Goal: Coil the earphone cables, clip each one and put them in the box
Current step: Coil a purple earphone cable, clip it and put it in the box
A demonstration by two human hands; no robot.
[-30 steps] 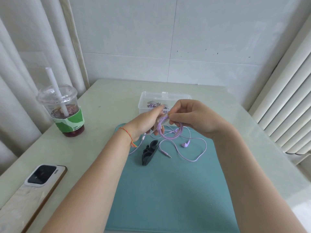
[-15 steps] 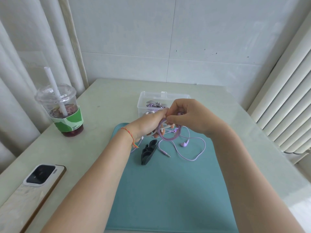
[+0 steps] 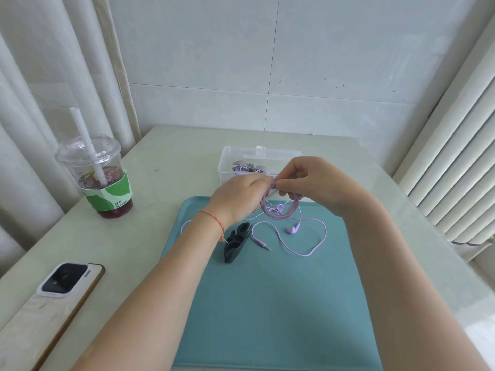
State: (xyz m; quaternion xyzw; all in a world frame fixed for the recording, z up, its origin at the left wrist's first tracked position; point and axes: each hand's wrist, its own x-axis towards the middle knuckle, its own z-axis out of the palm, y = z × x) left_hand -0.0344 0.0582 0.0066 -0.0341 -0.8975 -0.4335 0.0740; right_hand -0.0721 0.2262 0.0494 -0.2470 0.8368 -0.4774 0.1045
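Both hands, left hand [image 3: 238,195] and right hand [image 3: 316,183], pinch the top of the round purple earphone cable coil [image 3: 278,210], held up over the teal mat [image 3: 267,303]. The black plastic clips [image 3: 237,241] lie just below, nearer the left hand.

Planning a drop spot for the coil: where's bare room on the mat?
Free: the near half of the mat, below the clips and loose cable. Crowded: the far strip under both hands, by the box.
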